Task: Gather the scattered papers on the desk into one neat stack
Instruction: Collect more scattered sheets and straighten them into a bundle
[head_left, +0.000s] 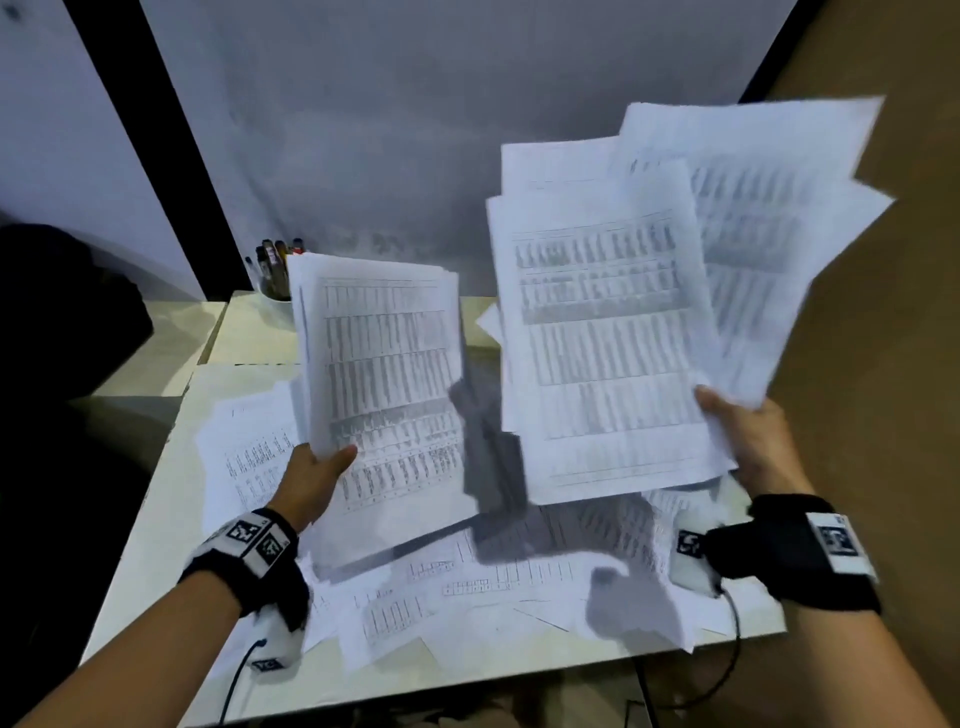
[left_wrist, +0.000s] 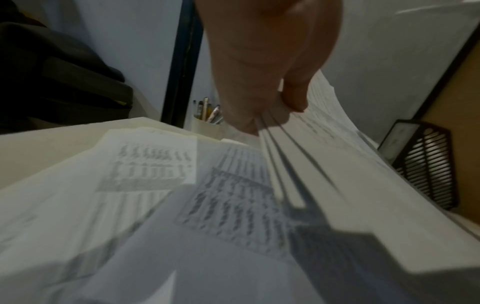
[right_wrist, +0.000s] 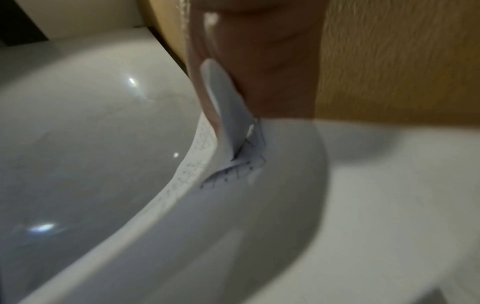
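My left hand grips the left edge of a fairly even bundle of printed sheets, held upright above the desk; the left wrist view shows its thumb pinching the bundle's edge. My right hand holds the lower right corner of a looser, fanned bundle of printed sheets, raised higher and to the right; the right wrist view shows bent paper against my palm. More printed papers lie scattered flat on the white desk beneath both bundles.
A white cup of pens stands at the desk's back left. A black mesh tray sits at the back right by the brown wall. A dark bag lies to the left of the desk.
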